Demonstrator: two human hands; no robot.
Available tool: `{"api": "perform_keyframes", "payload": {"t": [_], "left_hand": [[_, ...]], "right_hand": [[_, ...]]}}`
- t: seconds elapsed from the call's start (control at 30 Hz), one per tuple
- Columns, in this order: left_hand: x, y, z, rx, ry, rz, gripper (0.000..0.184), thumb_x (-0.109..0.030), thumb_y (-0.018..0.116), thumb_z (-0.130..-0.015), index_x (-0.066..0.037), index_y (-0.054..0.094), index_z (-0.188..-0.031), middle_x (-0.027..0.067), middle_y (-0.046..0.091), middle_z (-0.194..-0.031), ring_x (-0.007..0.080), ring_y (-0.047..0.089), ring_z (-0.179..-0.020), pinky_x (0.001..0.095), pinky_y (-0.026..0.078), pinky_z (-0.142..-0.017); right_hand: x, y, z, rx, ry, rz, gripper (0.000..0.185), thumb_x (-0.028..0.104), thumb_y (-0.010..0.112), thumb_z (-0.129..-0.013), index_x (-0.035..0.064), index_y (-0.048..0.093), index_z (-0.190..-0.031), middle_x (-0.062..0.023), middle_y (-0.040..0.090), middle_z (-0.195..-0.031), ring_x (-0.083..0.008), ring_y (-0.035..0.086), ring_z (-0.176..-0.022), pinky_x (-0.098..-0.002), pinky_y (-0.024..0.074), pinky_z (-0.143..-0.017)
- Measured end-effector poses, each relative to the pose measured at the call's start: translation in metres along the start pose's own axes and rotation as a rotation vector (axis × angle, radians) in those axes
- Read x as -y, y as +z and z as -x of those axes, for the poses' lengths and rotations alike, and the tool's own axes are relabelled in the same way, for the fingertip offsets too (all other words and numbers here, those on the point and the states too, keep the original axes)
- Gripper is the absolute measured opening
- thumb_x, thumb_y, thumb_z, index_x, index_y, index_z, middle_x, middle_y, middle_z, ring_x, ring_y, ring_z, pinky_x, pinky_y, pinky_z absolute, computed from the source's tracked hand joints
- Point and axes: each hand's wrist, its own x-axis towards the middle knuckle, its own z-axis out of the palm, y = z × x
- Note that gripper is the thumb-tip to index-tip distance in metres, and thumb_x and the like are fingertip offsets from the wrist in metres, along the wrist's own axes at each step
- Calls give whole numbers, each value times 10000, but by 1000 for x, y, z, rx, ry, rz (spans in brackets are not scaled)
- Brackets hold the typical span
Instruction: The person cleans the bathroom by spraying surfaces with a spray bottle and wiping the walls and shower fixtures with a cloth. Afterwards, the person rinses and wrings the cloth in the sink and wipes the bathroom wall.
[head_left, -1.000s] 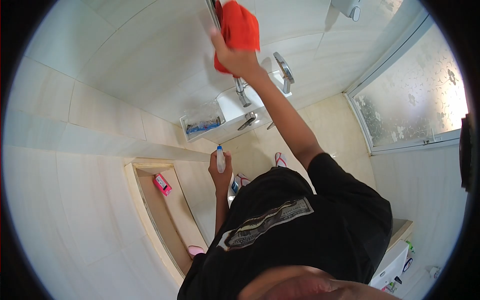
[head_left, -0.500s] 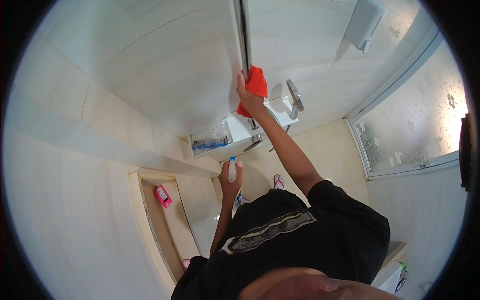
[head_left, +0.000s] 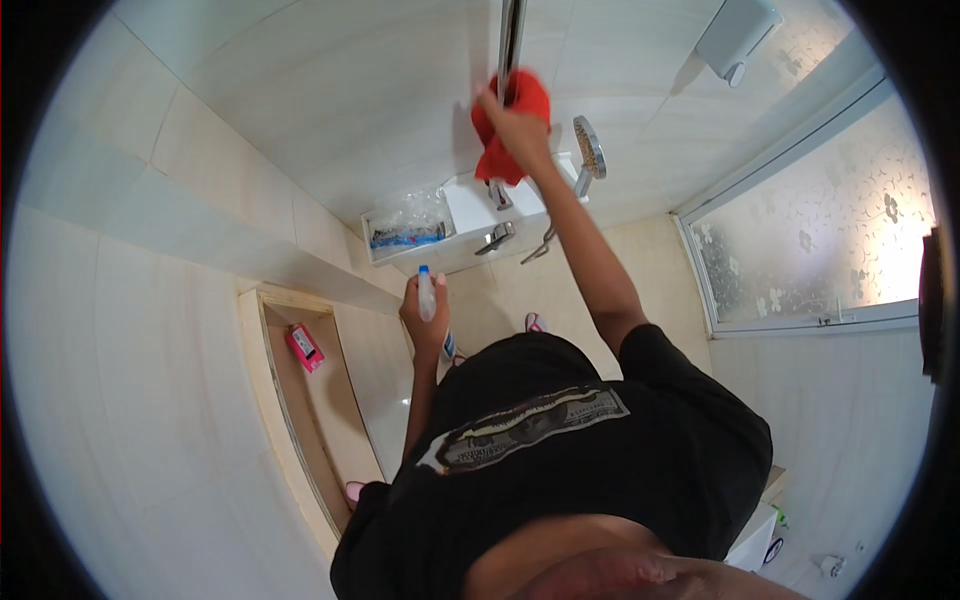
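A red cloth (head_left: 538,95) is bunched in my right hand (head_left: 522,132), which is closed round the vertical metal shower pipe (head_left: 511,40); the fingers are a little blurred. Part of the cloth hangs down over the white shelf (head_left: 475,210). Lower and to the left, my left hand (head_left: 418,325) grips a spray bottle (head_left: 427,300) with a blue nozzle tip and a white head. Most of the bottle's body is hidden behind the hand. To the right of the pipe is a round hand shower (head_left: 590,148), and a chrome tap lever (head_left: 496,238) sits below the shelf.
Crumpled clear plastic (head_left: 410,215) fills the shelf's left end. A recessed wall niche (head_left: 318,420) at left holds a pink box (head_left: 305,347). A white dispenser (head_left: 738,38) hangs at upper right, above a frosted window (head_left: 810,225). My feet in flip-flops stand on the tiled floor (head_left: 620,265).
My right hand has slid up the pipe with the red cloth, which is now spread wider. The view has shifted slightly; my left hand still grips the spray bottle.
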Motion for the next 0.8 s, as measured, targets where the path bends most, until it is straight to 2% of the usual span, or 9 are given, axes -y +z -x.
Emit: {"api": "perform_keyframes", "payload": {"t": [0.07,0.13,0.2,0.37,0.43,0.47,0.5,0.7,0.8], "left_hand": [[7,-1,-7,29,10,13,165,-145,692,-923,-18,633,-1011,31,649,-841,92,586,-770,262,494,-722],[7,-3,-17,37,76,2,169,-155,691,-927,-21,635,-1012,27,645,-839,89,582,-771,261,492,-726],[-3,-2,-25,29,141,41,176,-158,709,-911,-21,629,-987,39,633,-783,95,567,-707,268,486,-679],[-18,-9,-30,92,148,134,196,-168,706,-917,-12,628,-1007,29,631,-819,97,559,-736,272,479,-690],[-11,-10,-27,119,140,147,207,-173,702,-920,-10,630,-1025,36,636,-837,103,570,-767,271,482,-717],[-3,-10,-27,146,142,154,212,-176,701,-922,-10,631,-1034,39,638,-846,107,576,-782,271,484,-731],[18,-9,-25,211,-32,221,248,-189,692,-929,1,621,-1072,56,650,-914,125,595,-832,274,488,-774],[58,4,-3,506,-129,95,295,-197,680,-937,19,597,-1120,100,648,-1023,164,619,-885,295,519,-788],[44,18,15,718,-144,-12,306,-196,679,-937,26,598,-1132,112,646,-1021,182,636,-884,305,550,-771]], "right_hand": [[58,-19,-24,111,272,235,433,396,671,-889,8,614,-1071,-234,662,-979,-385,630,-971,-441,485,-867],[82,-26,-42,23,-40,60,783,743,538,-828,-6,703,-984,-199,706,-997,-330,655,-1040,-398,484,-900],[97,-14,-40,220,108,-637,233,232,610,-963,61,520,-1093,-85,593,-936,-241,585,-882,-397,481,-739],[-15,-15,26,-68,-179,23,339,253,584,-926,15,613,-1166,-220,659,-1085,-441,587,-1058,-438,458,-938],[-51,-36,81,-176,-281,36,339,72,548,-889,-1,596,-1216,-226,650,-1099,-401,599,-1080,-426,466,-935],[-59,-58,115,-87,-98,72,349,62,525,-923,-32,585,-1254,-152,652,-1192,-253,602,-1129,-353,437,-1000],[-65,-73,147,-122,-6,39,346,49,513,-925,-45,589,-1249,-130,656,-1190,-222,600,-1117,-342,442,-991],[-69,-193,263,-347,656,28,342,34,532,-919,-15,581,-1254,-79,659,-1148,-161,588,-1086,-329,463,-952],[-96,-232,293,-756,367,-317,338,35,563,-900,11,578,-1237,-34,659,-981,-131,607,-874,-302,502,-770]]}}
